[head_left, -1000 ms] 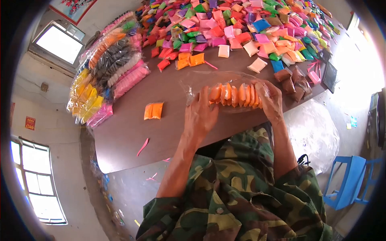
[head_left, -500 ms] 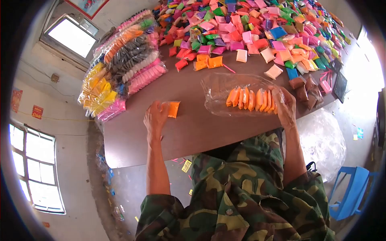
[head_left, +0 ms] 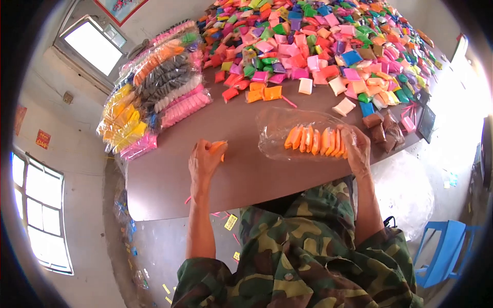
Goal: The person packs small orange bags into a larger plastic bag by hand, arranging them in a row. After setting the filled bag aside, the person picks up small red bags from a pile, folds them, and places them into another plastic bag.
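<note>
My left hand [head_left: 204, 158] pinches a small orange packet [head_left: 218, 147] over the brown table [head_left: 169, 179], left of centre. To the right, my right hand [head_left: 358, 149] grips the right end of a clear plastic bag [head_left: 268, 134]. Inside the bag lies a row of several orange packets [head_left: 317, 141], standing side by side. The bag's left end spreads loosely toward my left hand. My right fingertips are partly hidden by the plastic and the packets.
A large heap of coloured packets [head_left: 308, 46] covers the table's far side. Filled bags of packets [head_left: 169, 77] are stacked at the left. Loose orange packets [head_left: 264, 92] lie beyond the bag, brown ones [head_left: 391, 132] at the right. A blue stool [head_left: 442, 251] stands lower right.
My left hand has closed on the orange packet that lay by its fingertips and tilted it. The camera view has shifted slightly. My right hand still holds the bag.
</note>
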